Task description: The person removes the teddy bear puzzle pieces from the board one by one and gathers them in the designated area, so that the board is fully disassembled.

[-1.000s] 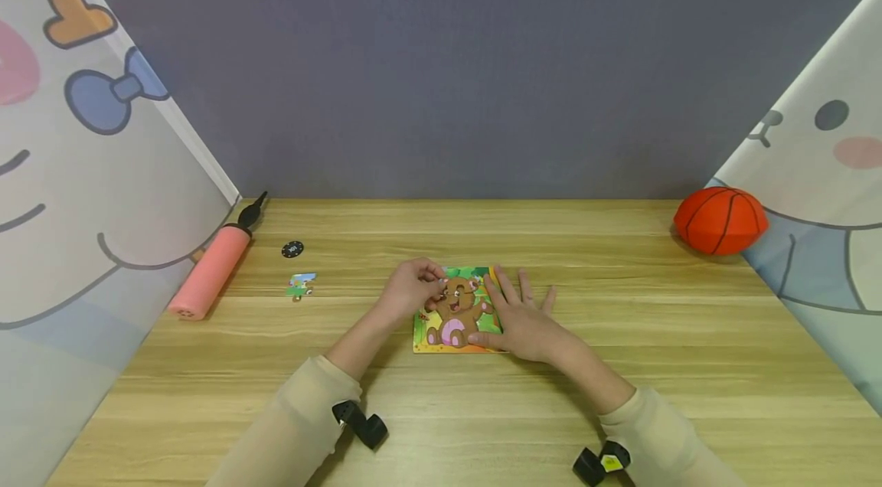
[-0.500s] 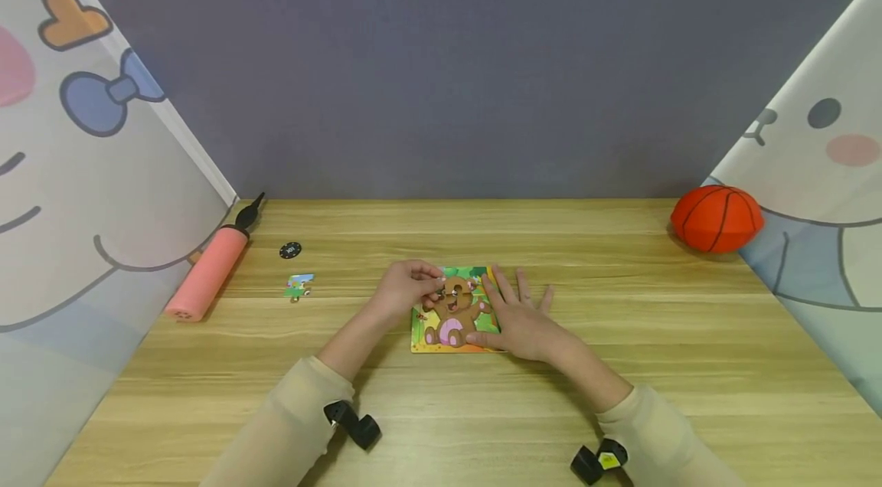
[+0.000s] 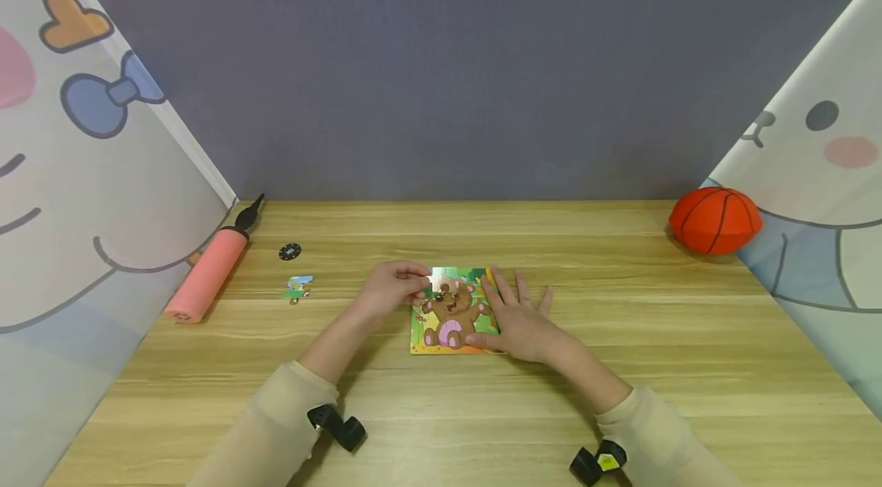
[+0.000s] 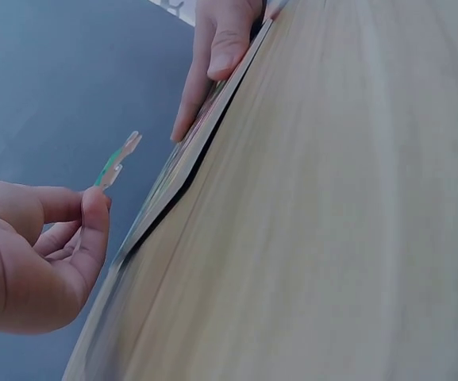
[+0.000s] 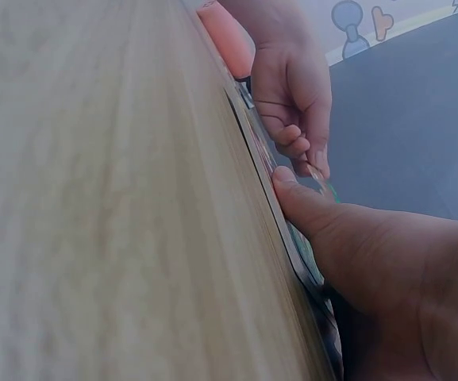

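Observation:
A jigsaw puzzle of a brown bear (image 3: 451,326) lies flat on the table in the head view. My left hand (image 3: 390,289) is at its upper left edge, pinching a puzzle piece (image 4: 116,163) between thumb and forefinger; in the left wrist view this piece is raised and tilted above the puzzle. The piece's picture side is hardly visible there. On the puzzle's right side rests my right hand (image 3: 525,325), its fingers straight and spread, the thumb lying across the lower right of the picture. That hand covers part of the puzzle's right edge.
Left of the puzzle lie a loose puzzle piece (image 3: 298,287) and a black poker chip (image 3: 290,251). A pink hand pump (image 3: 210,272) lies at the left wall, and a red ball with black lines (image 3: 715,220) at the right. A grey partition (image 3: 441,73) stands behind the table.
My left hand has drawn back leftward from over the bear's face, still pinching the piece, and more of the bear's head shows. My right hand has stayed on the puzzle.

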The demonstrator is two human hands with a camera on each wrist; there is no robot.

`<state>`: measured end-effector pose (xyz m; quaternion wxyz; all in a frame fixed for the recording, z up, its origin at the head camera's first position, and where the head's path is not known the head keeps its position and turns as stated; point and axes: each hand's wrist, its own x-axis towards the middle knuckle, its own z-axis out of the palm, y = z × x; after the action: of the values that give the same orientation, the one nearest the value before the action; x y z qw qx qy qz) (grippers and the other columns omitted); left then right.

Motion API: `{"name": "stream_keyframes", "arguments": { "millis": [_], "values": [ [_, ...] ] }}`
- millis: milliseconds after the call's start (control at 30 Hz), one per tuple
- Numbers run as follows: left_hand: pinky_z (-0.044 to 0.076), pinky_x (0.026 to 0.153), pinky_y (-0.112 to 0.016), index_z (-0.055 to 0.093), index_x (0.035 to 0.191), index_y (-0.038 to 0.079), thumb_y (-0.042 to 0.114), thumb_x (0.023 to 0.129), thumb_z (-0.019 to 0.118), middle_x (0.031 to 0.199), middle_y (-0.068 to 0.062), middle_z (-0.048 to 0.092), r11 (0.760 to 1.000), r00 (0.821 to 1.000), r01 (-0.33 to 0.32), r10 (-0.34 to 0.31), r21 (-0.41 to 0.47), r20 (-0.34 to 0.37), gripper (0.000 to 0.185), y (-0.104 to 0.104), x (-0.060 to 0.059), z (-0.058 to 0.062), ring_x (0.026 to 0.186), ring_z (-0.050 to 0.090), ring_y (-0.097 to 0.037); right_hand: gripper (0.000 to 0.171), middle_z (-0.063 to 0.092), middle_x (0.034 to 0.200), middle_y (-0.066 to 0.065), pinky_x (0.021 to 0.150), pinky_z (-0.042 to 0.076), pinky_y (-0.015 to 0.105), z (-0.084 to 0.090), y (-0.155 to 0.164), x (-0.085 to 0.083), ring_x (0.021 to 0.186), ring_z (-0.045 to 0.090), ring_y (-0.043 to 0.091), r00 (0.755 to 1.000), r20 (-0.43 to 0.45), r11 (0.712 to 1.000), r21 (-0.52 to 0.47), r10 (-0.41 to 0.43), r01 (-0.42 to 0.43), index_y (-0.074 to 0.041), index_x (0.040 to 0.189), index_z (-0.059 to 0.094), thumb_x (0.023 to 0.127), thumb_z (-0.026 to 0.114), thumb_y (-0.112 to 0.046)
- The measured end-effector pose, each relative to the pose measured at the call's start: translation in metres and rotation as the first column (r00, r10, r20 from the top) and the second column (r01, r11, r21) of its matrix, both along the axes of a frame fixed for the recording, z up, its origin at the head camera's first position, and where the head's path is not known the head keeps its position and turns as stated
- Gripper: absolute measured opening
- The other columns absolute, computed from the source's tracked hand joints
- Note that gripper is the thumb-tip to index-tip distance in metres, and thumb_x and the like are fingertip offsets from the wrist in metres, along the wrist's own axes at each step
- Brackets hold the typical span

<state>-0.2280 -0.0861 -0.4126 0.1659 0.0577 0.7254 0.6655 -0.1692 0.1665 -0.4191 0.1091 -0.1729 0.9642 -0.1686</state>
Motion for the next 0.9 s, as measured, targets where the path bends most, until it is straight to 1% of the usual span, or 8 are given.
{"name": "stream_keyframes", "arguments": {
  "millis": [233,367,467,633,733,900],
  "values": [
    [0.057,0.069,-0.025,0.064,0.117,-0.012,-0.003,0.096,0.063,0.099,-0.018,0.066,1.000,1.000,0.009,-0.009,-0.010,0.021,0.022,-0.015,0.001,0.003,0.076,0.062,-0.016,0.109,-0.006,0.169,0.013,0.097,-0.014,0.084,-0.001,0.001,0.001,0.147,-0.011,0.052,1.000,-0.006,1.000,-0.025,-0.002,0.002,-0.007,0.162,0.011,0.089,0.059,-0.071],
    [0.057,0.071,-0.026,0.063,0.119,-0.012,-0.002,0.097,0.063,0.099,-0.019,0.066,1.000,1.000,0.019,-0.018,-0.016,0.026,0.024,-0.025,0.001,0.002,0.078,0.063,-0.017,0.115,-0.005,0.169,0.010,0.098,-0.015,0.083,-0.002,0.001,0.001,0.148,-0.011,0.050,1.000,-0.005,0.999,-0.038,-0.024,0.024,-0.007,0.162,0.004,0.087,0.061,-0.072],
    [0.058,0.072,-0.027,0.062,0.119,-0.013,-0.002,0.097,0.063,0.100,-0.020,0.066,1.000,1.000,0.020,-0.020,-0.014,0.023,0.025,-0.033,0.000,0.001,0.079,0.063,-0.018,0.118,-0.005,0.169,0.008,0.100,-0.015,0.081,-0.002,0.000,0.000,0.149,-0.011,0.047,0.999,-0.007,0.999,-0.028,-0.038,0.037,-0.007,0.162,0.000,0.086,0.060,-0.075],
    [0.058,0.073,-0.027,0.063,0.119,-0.012,-0.001,0.097,0.063,0.100,-0.019,0.066,0.999,1.000,-0.002,0.002,-0.033,0.014,0.024,-0.045,0.002,0.002,0.080,0.063,-0.019,0.117,-0.008,0.168,0.012,0.101,-0.014,0.081,-0.002,0.000,0.000,0.150,-0.011,0.046,0.999,-0.003,0.999,-0.022,-0.043,0.043,-0.006,0.162,0.002,0.086,0.060,-0.074],
    [0.058,0.074,-0.027,0.061,0.122,-0.013,0.000,0.098,0.062,0.101,-0.019,0.066,0.999,1.000,-0.004,0.005,-0.040,0.012,0.027,-0.051,0.003,0.004,0.081,0.064,-0.019,0.117,-0.011,0.168,0.015,0.101,-0.015,0.081,-0.003,0.001,-0.001,0.150,-0.013,0.045,0.999,0.006,0.998,-0.027,-0.050,0.050,-0.006,0.162,0.004,0.086,0.061,-0.074],
    [0.058,0.074,-0.027,0.059,0.123,-0.014,0.000,0.098,0.062,0.102,-0.018,0.066,0.999,1.000,-0.018,0.019,-0.044,0.011,0.029,-0.061,0.004,0.005,0.082,0.064,-0.019,0.123,-0.011,0.168,0.013,0.103,-0.015,0.078,-0.004,0.000,-0.002,0.150,-0.014,0.041,0.997,0.018,0.998,-0.006,-0.069,0.069,-0.005,0.161,-0.002,0.084,0.059,-0.078]
  ]
}}
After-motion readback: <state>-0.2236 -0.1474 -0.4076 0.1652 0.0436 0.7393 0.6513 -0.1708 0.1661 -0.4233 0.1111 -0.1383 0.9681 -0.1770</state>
